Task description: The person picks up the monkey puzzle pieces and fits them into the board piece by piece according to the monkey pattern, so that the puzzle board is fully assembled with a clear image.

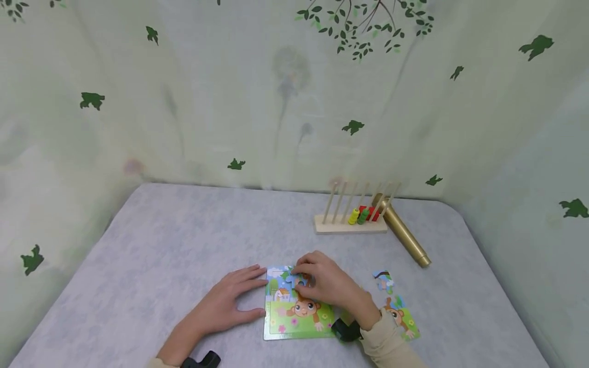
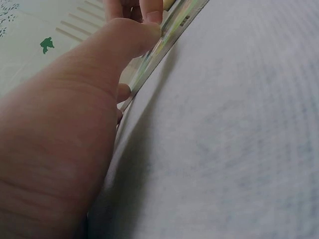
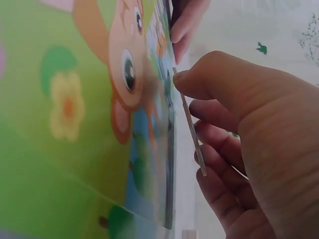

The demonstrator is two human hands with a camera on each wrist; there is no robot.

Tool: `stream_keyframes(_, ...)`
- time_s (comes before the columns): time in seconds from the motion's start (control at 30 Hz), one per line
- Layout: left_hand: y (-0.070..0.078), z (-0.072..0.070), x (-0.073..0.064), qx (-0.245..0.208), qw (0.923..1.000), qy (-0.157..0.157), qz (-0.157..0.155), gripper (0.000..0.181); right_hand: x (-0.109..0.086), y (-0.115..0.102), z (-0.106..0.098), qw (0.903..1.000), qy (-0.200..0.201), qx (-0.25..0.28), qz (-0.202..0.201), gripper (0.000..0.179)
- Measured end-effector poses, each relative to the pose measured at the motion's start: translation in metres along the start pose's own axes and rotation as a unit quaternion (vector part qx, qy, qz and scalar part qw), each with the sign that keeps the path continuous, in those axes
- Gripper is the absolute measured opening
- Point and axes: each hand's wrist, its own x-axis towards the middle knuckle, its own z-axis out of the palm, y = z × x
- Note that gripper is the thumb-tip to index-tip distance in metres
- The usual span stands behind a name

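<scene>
A square monkey jigsaw board (image 1: 301, 327) lies flat on the table. My left hand (image 1: 230, 299) rests beside it with fingers spread, fingertips and thumb right at its left edge. Over the board's upper right part, my right hand (image 1: 324, 278) pinches a puzzle piece (image 1: 300, 281). In the right wrist view, that thin puzzle piece (image 3: 189, 122) is seen edge-on between thumb and fingers, tilted and close over the board (image 3: 65, 164). The monkey's face on the board shows below the right hand; the board's upper right corner is hidden behind that hand.
Two loose puzzle pieces, a smaller one (image 1: 383, 281) and a larger one (image 1: 402, 317), lie right of the board, the larger partly behind the right sleeve. Farther back stands a wooden peg rack (image 1: 352, 227) with coloured beads. A gold cylinder (image 1: 407, 237) lies against its right end.
</scene>
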Motion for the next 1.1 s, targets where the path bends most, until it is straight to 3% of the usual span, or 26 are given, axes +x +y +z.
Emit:
stream_keyframes(0.33,-0.0003,0.005,-0.0034,-0.008,0.9999,-0.01,-0.004,0.062,-0.0052,-0.0005,0.0095,0.9998,-0.011,0.015,-0.002,0.02)
stream_keyframes(1.1,0.002,0.0015,-0.0009,-0.001,1.0,0.0,-0.008,0.061,-0.001,0.0044,0.009,0.9995,-0.016,0.003,-0.026,0.023)
